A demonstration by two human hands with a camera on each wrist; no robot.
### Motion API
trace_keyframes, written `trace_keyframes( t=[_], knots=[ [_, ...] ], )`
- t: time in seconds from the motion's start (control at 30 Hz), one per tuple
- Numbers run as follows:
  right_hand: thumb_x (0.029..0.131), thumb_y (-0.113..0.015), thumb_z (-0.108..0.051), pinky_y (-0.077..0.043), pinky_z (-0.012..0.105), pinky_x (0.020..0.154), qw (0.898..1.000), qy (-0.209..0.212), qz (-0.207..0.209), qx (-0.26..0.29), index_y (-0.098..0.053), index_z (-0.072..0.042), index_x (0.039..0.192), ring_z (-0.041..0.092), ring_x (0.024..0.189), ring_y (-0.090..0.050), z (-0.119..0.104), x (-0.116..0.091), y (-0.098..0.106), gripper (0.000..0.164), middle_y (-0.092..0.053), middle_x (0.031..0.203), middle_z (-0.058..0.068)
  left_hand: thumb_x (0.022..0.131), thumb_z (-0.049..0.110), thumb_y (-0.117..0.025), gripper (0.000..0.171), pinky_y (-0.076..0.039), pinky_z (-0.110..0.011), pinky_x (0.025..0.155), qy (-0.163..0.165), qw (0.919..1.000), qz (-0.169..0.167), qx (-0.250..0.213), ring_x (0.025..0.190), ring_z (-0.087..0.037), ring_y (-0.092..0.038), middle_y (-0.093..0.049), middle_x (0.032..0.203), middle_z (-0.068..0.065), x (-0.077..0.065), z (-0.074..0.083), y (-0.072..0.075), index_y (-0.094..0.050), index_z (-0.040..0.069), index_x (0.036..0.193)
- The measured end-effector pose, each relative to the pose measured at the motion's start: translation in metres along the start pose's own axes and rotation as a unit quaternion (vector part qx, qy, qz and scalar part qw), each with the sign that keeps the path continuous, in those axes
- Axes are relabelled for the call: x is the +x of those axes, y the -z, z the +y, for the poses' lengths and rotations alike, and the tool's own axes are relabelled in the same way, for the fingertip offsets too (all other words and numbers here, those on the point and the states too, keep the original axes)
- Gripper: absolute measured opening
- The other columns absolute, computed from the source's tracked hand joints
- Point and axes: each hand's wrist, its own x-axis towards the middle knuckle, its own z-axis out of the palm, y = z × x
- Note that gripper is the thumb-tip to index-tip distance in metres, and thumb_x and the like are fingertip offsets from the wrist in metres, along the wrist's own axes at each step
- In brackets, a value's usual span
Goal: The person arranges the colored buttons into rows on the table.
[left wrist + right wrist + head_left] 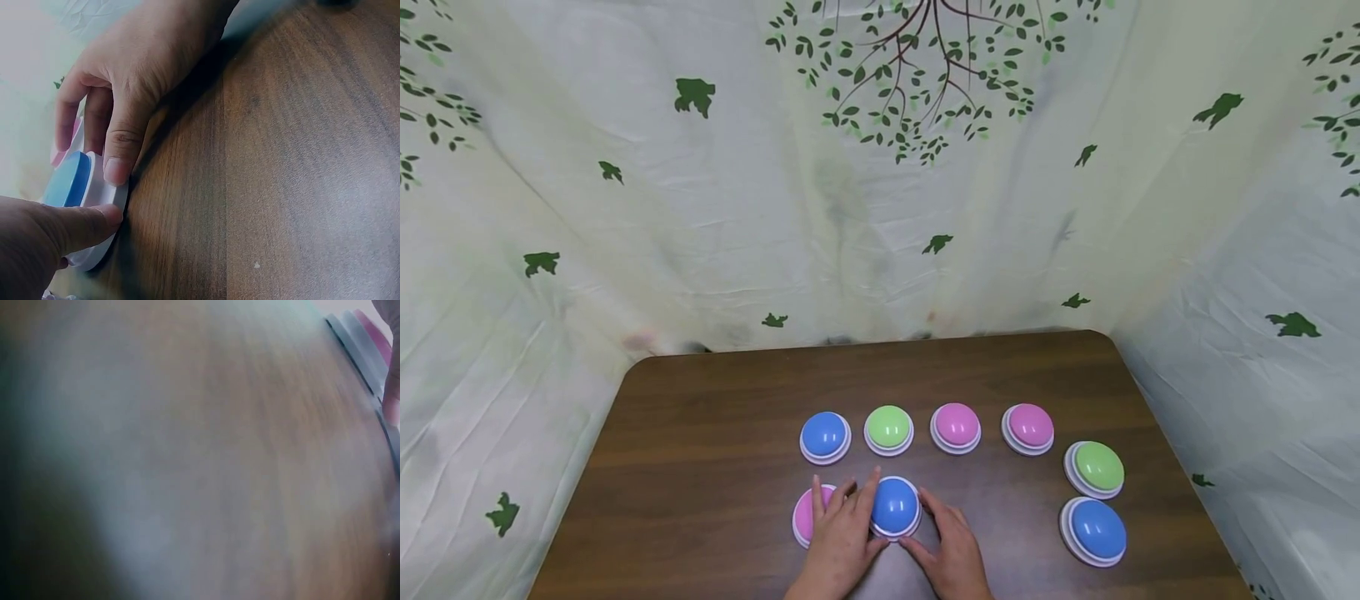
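Between both hands is a blue dome push button (895,506) with a white round base, near the front of the table. My left hand (841,546) grips the left side of its base, thumb at the front edge. My right hand (953,552) holds the right side, its thumb also on the front of the base. In the left wrist view, both thumbs press on the white rim of the blue button (69,181). A pink push button (806,514) lies just left, partly hidden behind the left hand's fingers.
Along the back run a blue button (824,435), a green one (888,428) and two pink ones (956,427). Another green button (1097,467) and a blue one (1097,532) sit at the right. A leaf-printed cloth (850,250) hangs behind the brown table (700,475).
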Motion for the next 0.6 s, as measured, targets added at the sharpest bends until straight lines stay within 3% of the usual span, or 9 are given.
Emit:
trace_keyframes(
  t=[0.27,0.37,0.43,0.5,0.57,0.6],
  knots=[
    [0.068,-0.095,-0.03,-0.056,0.036,0.088,1.0,-0.026,-0.017,0.004,-0.061,-0.011,0.136,0.014,0.102,-0.064,-0.001,0.0,0.001,0.078,-0.073,0.121,-0.003,0.061,0.041,-0.095,0.102,-0.02,-0.071,0.111,0.016,0.9991,-0.039,-0.003,0.123,-0.035,-0.061,-0.075,0.117,-0.009,0.003,0.002,0.004,-0.049,0.011,0.148],
    [0.069,-0.095,-0.027,-0.058,0.033,0.087,0.998,-0.058,-0.03,0.026,-0.061,-0.008,0.136,0.014,0.104,-0.066,-0.001,-0.005,0.007,0.077,-0.072,0.121,0.0,0.061,0.047,-0.094,0.1,-0.021,-0.07,0.11,0.005,0.9996,-0.025,0.009,0.126,-0.039,-0.057,-0.07,0.125,-0.009,0.001,0.008,0.002,-0.051,0.013,0.145],
    [0.069,-0.095,-0.025,-0.058,0.027,0.085,0.997,-0.064,-0.022,0.045,-0.061,-0.005,0.134,0.013,0.103,-0.068,0.002,-0.011,0.014,0.076,-0.072,0.118,0.003,0.06,0.05,-0.092,0.093,-0.024,-0.065,0.109,-0.022,0.9996,0.012,0.014,0.126,-0.038,-0.056,-0.066,0.128,-0.008,0.0,0.015,-0.002,-0.057,0.015,0.14],
    [0.069,-0.095,-0.024,-0.057,0.02,0.081,0.995,-0.073,-0.016,0.061,-0.062,-0.002,0.131,0.01,0.101,-0.068,0.005,-0.021,0.023,0.074,-0.073,0.115,0.007,0.061,0.051,-0.09,0.084,-0.028,-0.059,0.107,-0.069,0.9957,0.062,0.006,0.124,-0.035,-0.056,-0.065,0.128,-0.005,-0.002,0.023,-0.007,-0.063,0.018,0.133],
    [0.071,-0.094,-0.02,-0.056,0.017,0.077,0.993,-0.074,-0.026,0.089,-0.06,0.004,0.129,0.013,0.098,-0.069,0.017,-0.033,0.032,0.072,-0.073,0.113,0.014,0.066,0.049,-0.087,0.071,-0.033,-0.051,0.104,-0.132,0.9855,0.103,-0.028,0.12,-0.027,-0.058,-0.066,0.125,-0.001,-0.004,0.033,-0.017,-0.066,0.021,0.128],
    [0.072,-0.093,-0.019,-0.057,0.019,0.078,0.987,-0.103,-0.049,0.113,-0.059,0.007,0.13,0.014,0.098,-0.07,0.028,-0.038,0.034,0.072,-0.073,0.114,0.017,0.071,0.048,-0.085,0.065,-0.036,-0.046,0.103,-0.165,0.9782,0.115,-0.053,0.116,-0.023,-0.058,-0.066,0.122,0.002,-0.006,0.038,-0.023,-0.067,0.021,0.127]
  ],
)
